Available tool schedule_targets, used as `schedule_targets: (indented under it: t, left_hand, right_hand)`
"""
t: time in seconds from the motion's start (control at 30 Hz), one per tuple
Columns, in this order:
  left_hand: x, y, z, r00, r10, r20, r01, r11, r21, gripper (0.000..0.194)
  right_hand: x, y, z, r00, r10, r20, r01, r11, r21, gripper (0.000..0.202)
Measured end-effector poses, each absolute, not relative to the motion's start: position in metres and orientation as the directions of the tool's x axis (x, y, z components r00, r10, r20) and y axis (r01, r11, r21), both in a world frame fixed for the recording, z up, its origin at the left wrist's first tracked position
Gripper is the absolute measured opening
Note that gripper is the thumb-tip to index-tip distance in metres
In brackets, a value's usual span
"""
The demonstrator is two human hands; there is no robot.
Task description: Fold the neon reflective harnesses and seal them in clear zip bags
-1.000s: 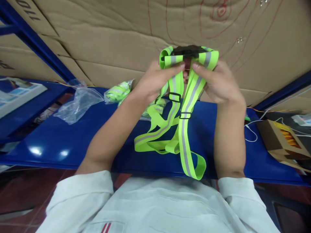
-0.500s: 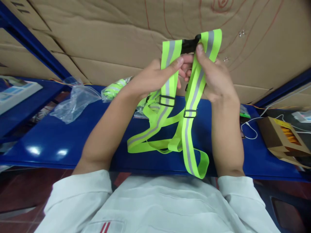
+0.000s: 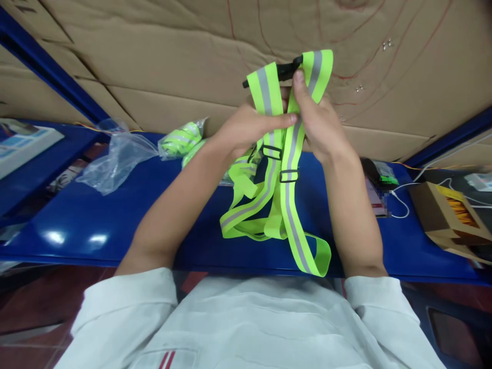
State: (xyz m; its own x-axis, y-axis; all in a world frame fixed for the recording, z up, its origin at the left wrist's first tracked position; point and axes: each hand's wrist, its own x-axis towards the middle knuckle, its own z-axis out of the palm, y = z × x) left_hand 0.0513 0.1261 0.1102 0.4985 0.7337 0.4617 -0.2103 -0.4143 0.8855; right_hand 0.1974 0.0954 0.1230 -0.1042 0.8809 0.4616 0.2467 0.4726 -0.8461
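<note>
A neon yellow-green strap harness (image 3: 294, 205) with a grey stripe hangs from both hands over the blue table. My left hand (image 3: 255, 123) is closed on its left strap, the thumb lying across toward the other strap. Around the right strap, just under the top, my right hand (image 3: 317, 115) is closed with its thumb in front. Between the strap tops sits a black buckle (image 3: 286, 70). Two black slide adjusters (image 3: 288, 176) show lower down, one on each strap. Loops of the harness droop near the table's front edge. The fingers behind the straps are mostly hidden.
On the blue table (image 3: 88, 220) lie a clear plastic bag (image 3: 119, 156) and bagged neon straps (image 3: 182, 139) to the left. An open cardboard box (image 3: 442, 212) and a white cable (image 3: 403, 202) are at the right. A cardboard panel (image 3: 172, 56) stands behind.
Both hands have come closer together, bringing the two straps side by side. The right hand and buckle have shifted left, and the left strap's top now leans outward.
</note>
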Motion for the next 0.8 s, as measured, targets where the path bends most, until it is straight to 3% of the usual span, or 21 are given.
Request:
schedule_targets:
  t: [0.07,0.17,0.23,0.3,0.37,0.43,0.57,0.7,0.8]
  left_hand:
    - [0.058,0.128,0.105,0.452,0.752,0.480,-0.237,-0.417,0.877,0.026]
    - [0.058,0.129,0.101,0.406,0.798,0.445,-0.225,-0.385,0.895,0.031]
    - [0.050,0.128,0.102,0.471,0.792,0.389,-0.159,-0.358,0.920,0.040]
    - [0.041,0.127,0.106,0.573,0.747,0.335,-0.078,-0.358,0.930,0.048]
    - [0.033,0.125,0.111,0.658,0.685,0.313,-0.043,-0.381,0.924,0.046]
    - [0.029,0.121,0.117,0.729,0.621,0.289,-0.029,-0.394,0.919,0.041]
    - [0.031,0.111,0.125,0.789,0.581,0.198,0.034,-0.364,0.931,0.034]
    - [0.038,0.110,0.118,0.789,0.581,0.200,0.012,-0.340,0.940,0.033]
    - [0.044,0.113,0.110,0.817,0.541,0.197,-0.033,-0.297,0.954,0.035]
  right_hand:
    - [0.199,0.095,0.124,-0.066,0.855,0.514,0.253,0.513,-0.820,0.035]
    - [0.209,0.092,0.129,-0.155,0.817,0.556,0.346,0.572,-0.744,0.031]
    - [0.219,0.086,0.137,-0.186,0.777,0.602,0.436,0.614,-0.658,0.019]
    - [0.230,0.077,0.148,-0.227,0.727,0.648,0.507,0.656,-0.559,0.023]
    - [0.236,0.067,0.157,-0.314,0.730,0.607,0.530,0.665,-0.526,0.025]
    - [0.238,0.060,0.162,-0.333,0.761,0.557,0.542,0.638,-0.547,0.020]
    - [0.234,0.058,0.160,-0.190,0.794,0.577,0.536,0.576,-0.617,0.025]
    - [0.233,0.068,0.154,-0.018,0.838,0.546,0.362,0.514,-0.777,0.041]
    - [0.237,0.072,0.154,0.030,0.870,0.492,0.266,0.468,-0.843,0.041]
